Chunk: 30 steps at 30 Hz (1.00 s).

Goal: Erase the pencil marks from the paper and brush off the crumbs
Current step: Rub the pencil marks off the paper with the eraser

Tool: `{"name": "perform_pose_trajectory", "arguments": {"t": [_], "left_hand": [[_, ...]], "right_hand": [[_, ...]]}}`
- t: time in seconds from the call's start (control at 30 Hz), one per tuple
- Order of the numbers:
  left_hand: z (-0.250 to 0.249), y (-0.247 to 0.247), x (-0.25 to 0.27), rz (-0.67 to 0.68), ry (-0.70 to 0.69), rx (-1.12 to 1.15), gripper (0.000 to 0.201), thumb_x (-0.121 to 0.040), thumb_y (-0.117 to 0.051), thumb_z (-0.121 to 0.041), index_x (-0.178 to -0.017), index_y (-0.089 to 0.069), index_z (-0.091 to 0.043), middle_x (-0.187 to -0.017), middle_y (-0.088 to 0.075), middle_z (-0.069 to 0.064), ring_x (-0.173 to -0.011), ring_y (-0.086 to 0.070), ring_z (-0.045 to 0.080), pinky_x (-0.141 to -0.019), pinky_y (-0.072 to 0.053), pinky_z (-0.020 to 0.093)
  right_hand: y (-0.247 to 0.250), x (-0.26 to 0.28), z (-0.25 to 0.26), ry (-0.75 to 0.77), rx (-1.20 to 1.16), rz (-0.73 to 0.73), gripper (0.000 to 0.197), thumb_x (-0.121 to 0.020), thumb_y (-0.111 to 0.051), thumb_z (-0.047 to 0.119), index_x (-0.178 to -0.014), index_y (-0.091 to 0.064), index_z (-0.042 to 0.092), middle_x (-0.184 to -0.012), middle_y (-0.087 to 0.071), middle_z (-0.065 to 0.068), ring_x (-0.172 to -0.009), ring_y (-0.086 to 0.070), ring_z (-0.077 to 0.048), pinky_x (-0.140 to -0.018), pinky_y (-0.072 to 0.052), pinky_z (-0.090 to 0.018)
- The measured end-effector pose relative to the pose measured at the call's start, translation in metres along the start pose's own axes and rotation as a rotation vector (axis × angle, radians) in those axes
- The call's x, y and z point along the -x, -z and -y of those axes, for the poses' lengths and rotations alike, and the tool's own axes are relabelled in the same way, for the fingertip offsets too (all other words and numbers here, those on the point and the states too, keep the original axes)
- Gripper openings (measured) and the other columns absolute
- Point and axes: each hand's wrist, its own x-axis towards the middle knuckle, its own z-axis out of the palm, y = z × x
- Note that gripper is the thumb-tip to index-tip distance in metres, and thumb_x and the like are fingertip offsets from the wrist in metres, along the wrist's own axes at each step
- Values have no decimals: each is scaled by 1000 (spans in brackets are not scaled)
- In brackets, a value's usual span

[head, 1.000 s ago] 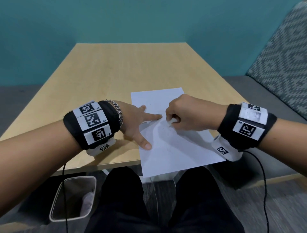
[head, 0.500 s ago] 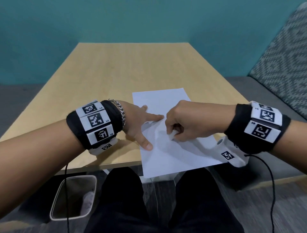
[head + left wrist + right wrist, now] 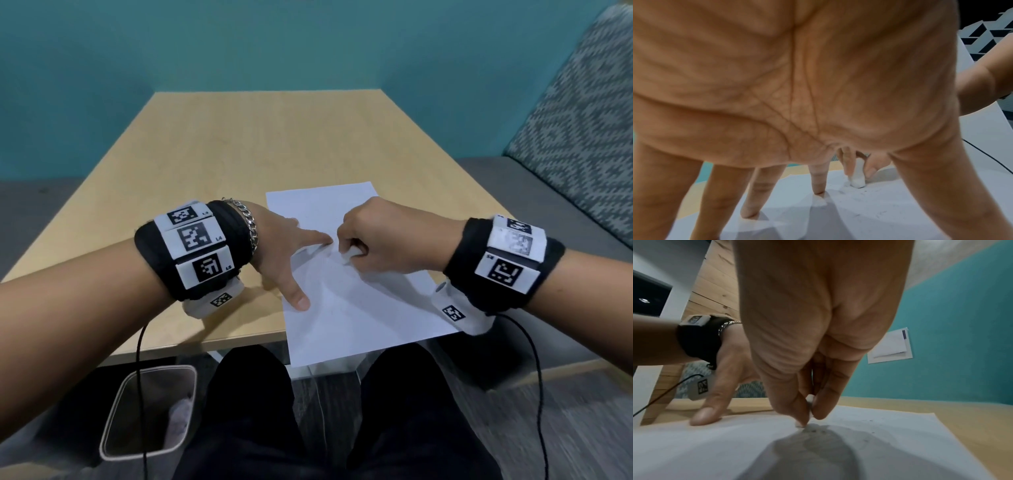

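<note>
A white sheet of paper (image 3: 346,308) lies at the near edge of the wooden table (image 3: 239,147), its lower end hanging over the edge. My left hand (image 3: 287,260) presses the sheet down with spread, straight fingers (image 3: 818,183) along its left side. My right hand (image 3: 373,240) pinches a small white eraser (image 3: 857,178), whose tip touches the paper just right of the left forefinger. The eraser (image 3: 807,410) shows between thumb and fingers in the right wrist view. Faint pencil marks and dark crumbs (image 3: 818,431) lie on the paper (image 3: 859,443) around the eraser tip.
A clear waste bin (image 3: 150,411) stands on the floor below the table's left front edge. A patterned sofa (image 3: 582,137) is at the right. Cables hang from both wrist bands. The far part of the table is bare wood.
My right hand moved the eraser down toward me and then back up to beside the left forefinger. My left hand stayed pressed on the paper.
</note>
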Motion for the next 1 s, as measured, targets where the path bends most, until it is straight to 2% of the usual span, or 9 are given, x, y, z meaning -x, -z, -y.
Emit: {"name": "perform_pose_trajectory", "arguments": {"t": [0.07, 0.2, 0.33, 0.5, 0.6, 0.7, 0.83, 0.93, 1.0], "left_hand": [[-1, 1, 0, -19, -10, -37, 133, -56, -74, -93, -158, 5, -60, -153, -36, 2, -124, -58, 28, -106, -49, 52], [-3, 1, -1, -21, 22, -89, 132, -59, -74, -90, -159, 7, -59, -160, -28, 2, -131, -54, 29, -107, -48, 53], [-5, 2, 0, -29, 48, -108, 135, -60, -72, -91, -160, 11, -57, -169, -20, 2, -145, -44, 28, -113, -43, 53], [1, -2, -2, -15, 52, -58, 138, -56, -72, -94, -158, 15, -59, -176, -1, 1, -155, -31, 30, -119, -35, 56], [2, -2, -3, 1, 63, -32, 138, -56, -70, -95, -156, 19, -60, -175, 16, -1, -156, -30, 32, -121, -33, 56], [2, -3, -3, -1, 55, -22, 137, -57, -70, -94, -156, 19, -60, -175, 18, -1, -156, -29, 33, -121, -32, 56], [3, -3, -3, 0, 38, -18, 132, -58, -72, -92, -156, 12, -64, -176, 14, 1, -154, -34, 34, -120, -35, 56], [1, -3, -2, 4, 40, -36, 135, -59, -71, -92, -157, 16, -61, -176, 16, 0, -153, -36, 33, -120, -35, 54], [3, -3, -1, 10, 45, -47, 136, -60, -71, -92, -157, 19, -58, -175, 18, -2, -155, -32, 31, -121, -34, 54]], "right_hand": [[-2, 3, 4, 21, 1, 3, 15, -82, -60, 19, -90, -73, 20, -81, -67, 5, -75, -58, -17, -69, -56, -40], [6, 7, 13, 77, -76, 108, 17, -83, -72, 24, -100, -76, 25, -79, -68, 8, -73, -59, -6, -68, -53, -26], [3, -4, -7, -26, -1, -20, 19, -83, -66, 20, -100, -76, 21, -77, -62, 12, -69, -48, 4, -75, -56, -37], [4, 6, 9, 68, -102, 87, 18, -82, -72, 24, -100, -76, 25, -77, -68, 7, -73, -60, -5, -68, -53, -24], [5, -4, 1, 29, -43, 45, 20, -82, -68, 22, -100, -76, 24, -77, -67, 7, -72, -55, -1, -68, -53, -27], [2, -9, -2, -8, -38, -8, 20, -81, -65, 21, -98, -76, 23, -77, -67, 8, -71, -54, -2, -71, -56, -35], [1, -7, 13, 80, -73, 67, 22, -81, -67, 22, -101, -76, 23, -73, -68, 4, -70, -59, -8, -69, -54, -29], [2, -13, 6, 21, -61, 6, 19, -82, -67, 21, -99, -77, 21, -69, -65, 9, -67, -56, -1, -70, -56, -33], [4, -14, -1, -21, -54, -24, 18, -84, -67, 22, -99, -78, 21, -69, -64, 12, -66, -55, 3, -69, -56, -30]]}}
